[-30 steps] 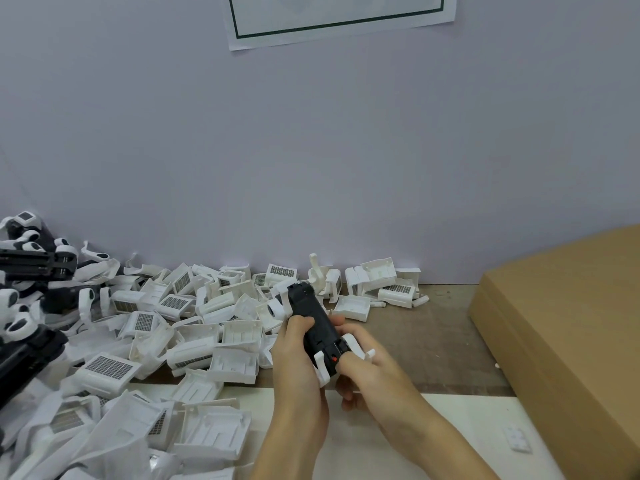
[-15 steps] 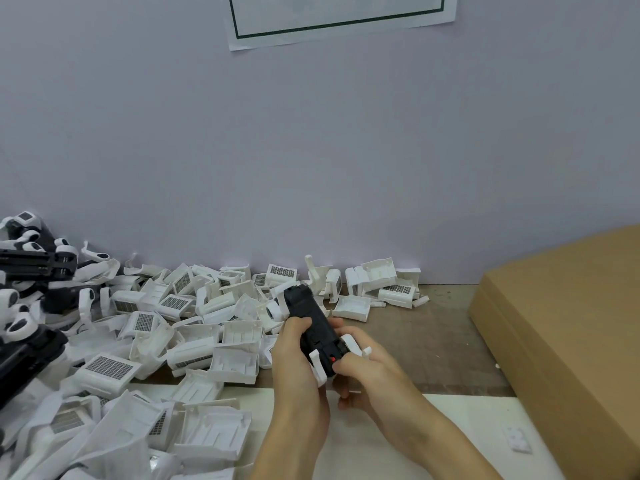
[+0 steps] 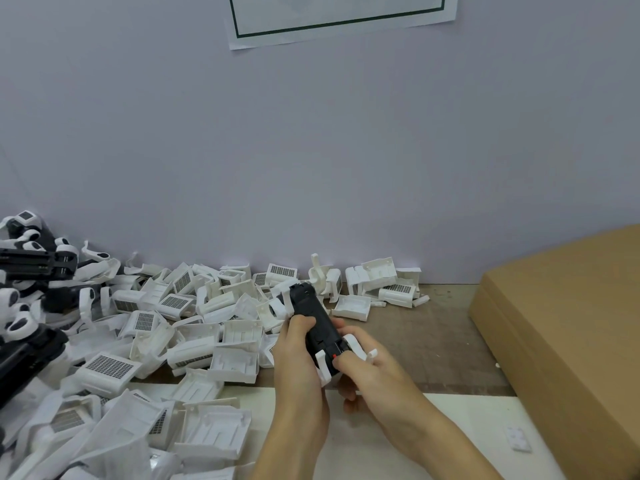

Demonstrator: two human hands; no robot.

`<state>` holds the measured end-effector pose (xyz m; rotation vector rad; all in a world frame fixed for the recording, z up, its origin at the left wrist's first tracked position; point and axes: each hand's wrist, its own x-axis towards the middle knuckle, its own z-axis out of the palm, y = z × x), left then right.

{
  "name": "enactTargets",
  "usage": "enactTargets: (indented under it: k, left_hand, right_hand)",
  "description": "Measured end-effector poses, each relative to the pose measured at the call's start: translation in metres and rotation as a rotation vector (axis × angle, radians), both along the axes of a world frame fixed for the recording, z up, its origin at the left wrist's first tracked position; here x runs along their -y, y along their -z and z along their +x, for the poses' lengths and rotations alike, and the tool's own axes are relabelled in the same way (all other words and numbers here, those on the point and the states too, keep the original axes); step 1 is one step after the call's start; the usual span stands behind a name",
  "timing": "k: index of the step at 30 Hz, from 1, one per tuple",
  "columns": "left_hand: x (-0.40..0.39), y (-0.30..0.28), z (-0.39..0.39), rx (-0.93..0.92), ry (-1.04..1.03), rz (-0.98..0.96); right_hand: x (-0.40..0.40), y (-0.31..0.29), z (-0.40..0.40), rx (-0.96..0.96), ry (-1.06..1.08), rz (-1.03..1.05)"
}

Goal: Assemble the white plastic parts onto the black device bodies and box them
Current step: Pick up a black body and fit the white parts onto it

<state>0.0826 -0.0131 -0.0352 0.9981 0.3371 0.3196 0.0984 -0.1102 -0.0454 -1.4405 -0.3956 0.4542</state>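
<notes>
A pale wall [image 3: 311, 150] fills the upper part of the view, with a white sheet bearing a dark green border [image 3: 341, 19] fixed near its top edge. A brown cardboard box [image 3: 568, 327] lies at the right, its near corner reaching toward the lower edge of the frame. The wooden bench surface [image 3: 426, 337] runs between the box and the wall, and a white panel [image 3: 460, 441] covers its near portion. A heap of loose white plastic parts [image 3: 194, 327] spreads from the left edge to the centre and along the foot of the wall; many carry a dark grid label. Assembled black units with white fittings [image 3: 31, 268] are stacked at the far left. At centre, above the bench and just right of the heap, both hands hold one black device body [image 3: 317, 323], which is tilted with its far end pointing toward the wall. The left hand [image 3: 298, 355] grasps the body from the left, fingers curled round its middle. The right hand [image 3: 372, 372] grips the near end, thumb tip beside a small red mark [image 3: 334, 356]. White plastic pieces [image 3: 353, 344] sit at that near end, apparently clipped on, though the fingers hide the joint. A small white piece [image 3: 517, 441] lies alone on the panel near the box.
</notes>
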Motion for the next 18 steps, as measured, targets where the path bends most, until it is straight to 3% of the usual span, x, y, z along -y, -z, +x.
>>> enactTargets:
  k: [9, 14, 18]
  left_hand:
    - [0.002, -0.006, -0.001, -0.001, -0.038, -0.222]
    - [0.000, -0.008, 0.001, 0.025, -0.077, -0.171]
    - [-0.003, -0.008, 0.003, 0.023, -0.095, -0.070]
  right_hand:
    - [-0.001, -0.004, -0.003, 0.013, 0.083, -0.013]
    - [0.004, -0.008, 0.000, 0.012, 0.273, 0.152]
    - [0.011, -0.009, 0.002, 0.217, 0.524, 0.163]
